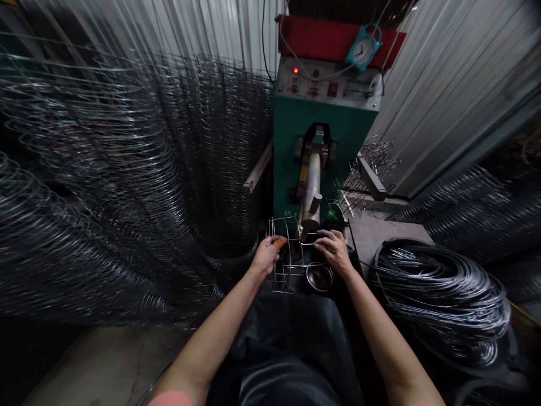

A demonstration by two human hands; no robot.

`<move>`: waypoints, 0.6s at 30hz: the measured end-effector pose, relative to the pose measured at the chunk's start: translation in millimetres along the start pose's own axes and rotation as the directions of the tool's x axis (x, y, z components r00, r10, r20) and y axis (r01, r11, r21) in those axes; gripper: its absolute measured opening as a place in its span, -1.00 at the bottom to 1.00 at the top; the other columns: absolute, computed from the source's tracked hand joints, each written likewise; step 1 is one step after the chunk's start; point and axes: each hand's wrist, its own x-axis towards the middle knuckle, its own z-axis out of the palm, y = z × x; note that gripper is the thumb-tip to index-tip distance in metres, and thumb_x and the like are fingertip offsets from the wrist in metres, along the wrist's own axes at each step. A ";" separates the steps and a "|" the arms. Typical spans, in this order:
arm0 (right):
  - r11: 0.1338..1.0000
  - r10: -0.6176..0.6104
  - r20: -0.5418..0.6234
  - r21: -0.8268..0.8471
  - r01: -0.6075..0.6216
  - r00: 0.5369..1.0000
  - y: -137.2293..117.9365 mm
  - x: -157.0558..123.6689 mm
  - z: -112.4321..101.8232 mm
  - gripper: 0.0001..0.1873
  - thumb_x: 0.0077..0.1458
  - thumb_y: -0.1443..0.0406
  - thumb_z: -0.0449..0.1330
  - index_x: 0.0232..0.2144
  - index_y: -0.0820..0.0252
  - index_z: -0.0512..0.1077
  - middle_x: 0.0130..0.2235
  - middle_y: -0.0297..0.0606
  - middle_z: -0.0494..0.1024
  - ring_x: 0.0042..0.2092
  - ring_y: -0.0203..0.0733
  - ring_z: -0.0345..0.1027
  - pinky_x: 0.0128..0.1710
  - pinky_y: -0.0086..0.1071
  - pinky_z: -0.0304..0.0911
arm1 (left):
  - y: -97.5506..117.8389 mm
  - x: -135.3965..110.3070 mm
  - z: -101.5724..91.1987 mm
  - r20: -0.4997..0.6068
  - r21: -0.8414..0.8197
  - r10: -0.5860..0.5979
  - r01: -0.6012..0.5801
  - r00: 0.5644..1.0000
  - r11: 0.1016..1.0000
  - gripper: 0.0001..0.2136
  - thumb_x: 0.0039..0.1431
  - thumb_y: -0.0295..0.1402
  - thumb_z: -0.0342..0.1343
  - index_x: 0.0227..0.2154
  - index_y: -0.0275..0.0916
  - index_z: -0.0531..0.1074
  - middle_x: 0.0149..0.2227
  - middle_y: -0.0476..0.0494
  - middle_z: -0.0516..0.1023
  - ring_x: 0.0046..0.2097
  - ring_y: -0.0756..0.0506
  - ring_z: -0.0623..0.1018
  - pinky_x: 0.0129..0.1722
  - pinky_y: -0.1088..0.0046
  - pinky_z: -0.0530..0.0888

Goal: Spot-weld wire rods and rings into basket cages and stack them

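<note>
Two bare forearms reach forward from a dark apron; the left hand and right hand are close together at the front of one green welding machine; the wire frame, just one in hand, sits between them, upright and curved, right beside the machine's thick metal electrode; the left hand is closed around the frame's left part, wrist turned inward, with one orange-covered fingertip on top; the right hand is nearly closed, fingers curled over a wire at the frame's right side, palm down; a small steel bowl sits just below the right hand, apart from it, holding dark contents too dim to tell; room is tight: one huge mass of wire rings rises close on the left, one big coil of wire lies near the right forearm, with more wire behind it; a single heap of wire racks sits beyond the right hand, by a corrugated metal wall; on the machine's top panel are one lit red lamp and one teal clock.
</note>
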 end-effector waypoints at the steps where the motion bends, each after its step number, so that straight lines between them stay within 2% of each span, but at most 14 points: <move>1: 1.000 -0.003 -0.001 0.002 0.003 1.000 1.4 1.5 0.3 -0.81 0.09 0.14 0.12 -0.41 0.00 0.51 -0.10 -0.31 0.49 -0.09 -0.02 0.15 -0.06 -0.11 0.12 | 0.4 1.8 0.4 0.001 0.001 -0.001 0.001 1.000 1.000 -0.60 -0.42 -0.23 0.36 -0.48 -0.30 0.36 -0.61 0.10 0.27 -0.64 0.17 0.10 -0.71 0.64 -0.04; 11: 1.000 0.000 -0.007 -0.003 0.000 1.000 7.0 8.5 3.1 -0.77 0.09 0.12 0.11 -0.44 0.04 0.51 -0.16 -0.29 0.52 -0.11 -0.05 0.16 -0.07 -0.15 0.13 | 1.5 14.9 3.9 -0.009 0.029 -0.061 0.062 0.998 0.998 -0.68 -0.34 -0.30 0.33 -0.50 -0.33 0.39 -0.60 0.06 0.29 -0.63 0.16 0.14 -0.72 0.64 -0.04; 18: 1.000 -0.019 0.004 -0.012 0.019 1.000 -3.8 6.5 -8.1 -0.75 0.10 0.13 0.10 -0.44 0.07 0.51 -0.14 -0.28 0.51 -0.10 -0.06 0.15 -0.06 -0.17 0.13 | 4.8 8.6 3.3 0.013 0.019 -0.034 0.034 0.999 0.999 -0.70 -0.33 -0.33 0.34 -0.52 -0.32 0.37 -0.64 0.13 0.19 -0.64 0.17 0.11 -0.71 0.63 -0.04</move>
